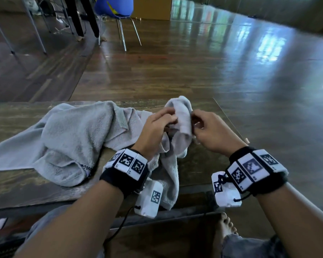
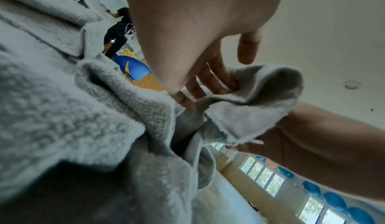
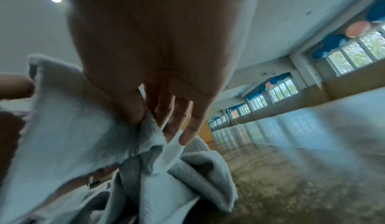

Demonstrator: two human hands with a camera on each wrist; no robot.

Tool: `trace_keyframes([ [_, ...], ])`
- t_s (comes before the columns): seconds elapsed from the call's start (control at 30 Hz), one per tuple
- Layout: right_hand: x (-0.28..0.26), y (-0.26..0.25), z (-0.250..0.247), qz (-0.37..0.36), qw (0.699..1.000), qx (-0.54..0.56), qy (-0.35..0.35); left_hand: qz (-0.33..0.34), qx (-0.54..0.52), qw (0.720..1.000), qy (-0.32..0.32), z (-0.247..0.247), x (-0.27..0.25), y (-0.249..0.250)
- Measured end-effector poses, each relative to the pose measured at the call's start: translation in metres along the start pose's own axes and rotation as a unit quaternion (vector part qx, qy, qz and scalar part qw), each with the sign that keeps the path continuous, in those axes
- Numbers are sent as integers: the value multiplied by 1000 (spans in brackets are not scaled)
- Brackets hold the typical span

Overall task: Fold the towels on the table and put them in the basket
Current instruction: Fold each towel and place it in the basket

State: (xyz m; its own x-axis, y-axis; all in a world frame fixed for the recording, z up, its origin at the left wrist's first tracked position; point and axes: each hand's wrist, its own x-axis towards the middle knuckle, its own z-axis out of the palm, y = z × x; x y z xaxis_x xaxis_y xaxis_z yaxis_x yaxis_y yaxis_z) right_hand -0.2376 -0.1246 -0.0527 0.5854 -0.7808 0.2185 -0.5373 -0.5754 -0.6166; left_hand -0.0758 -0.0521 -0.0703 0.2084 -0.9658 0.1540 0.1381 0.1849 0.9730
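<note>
A large grey towel (image 1: 63, 138) lies crumpled on the left half of the wooden table (image 1: 11, 120). A paler grey towel (image 1: 182, 116) is lifted off the table at the right. Its lower part hangs over the table's front edge. I cannot tell whether it is a separate towel. My left hand (image 1: 171, 118) holds its raised fold from the left, with the fingers (image 2: 208, 82) tucked into the cloth (image 2: 250, 112). My right hand (image 1: 195, 120) pinches the hemmed edge (image 3: 145, 120) between thumb and fingers. No basket is clearly in view.
The table's right edge (image 1: 229, 123) runs just beyond my right hand. A dark box-like frame (image 1: 166, 239) sits under the front edge, beside my bare foot (image 1: 227, 226). Far back stand a blue chair (image 1: 114, 6), a cardboard box (image 1: 153, 8) and a person's legs (image 1: 82, 15).
</note>
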Motion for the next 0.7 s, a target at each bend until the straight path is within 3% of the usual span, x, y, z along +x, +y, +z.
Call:
trace_keyframes([
  [0.1,-3,0,-6,16,999,21,33,30,54,997,-49,1,-7,-1],
  [0.17,-5,0,-10,17,999,33,32,50,101,993,-46,0,-9,-4],
  [0.3,-9,6,-14,40,998,5,48,46,114,992,26,-5,-8,-10],
  [0.4,-11,8,-17,80,990,-35,114,68,101,989,83,-6,-3,-11],
  [0.47,-12,3,-18,52,987,6,153,106,145,980,91,-5,0,-12],
  [0.5,-12,-3,-17,23,988,39,149,125,165,975,83,-4,2,-12],
  [0.57,-13,-16,-12,-10,994,76,78,152,176,971,47,1,2,-13],
  [0.63,-14,-22,-3,-5,998,60,1,162,161,973,21,4,3,-14],
  [0.7,-13,-21,4,5,999,41,-9,170,166,971,18,3,3,-15],
])
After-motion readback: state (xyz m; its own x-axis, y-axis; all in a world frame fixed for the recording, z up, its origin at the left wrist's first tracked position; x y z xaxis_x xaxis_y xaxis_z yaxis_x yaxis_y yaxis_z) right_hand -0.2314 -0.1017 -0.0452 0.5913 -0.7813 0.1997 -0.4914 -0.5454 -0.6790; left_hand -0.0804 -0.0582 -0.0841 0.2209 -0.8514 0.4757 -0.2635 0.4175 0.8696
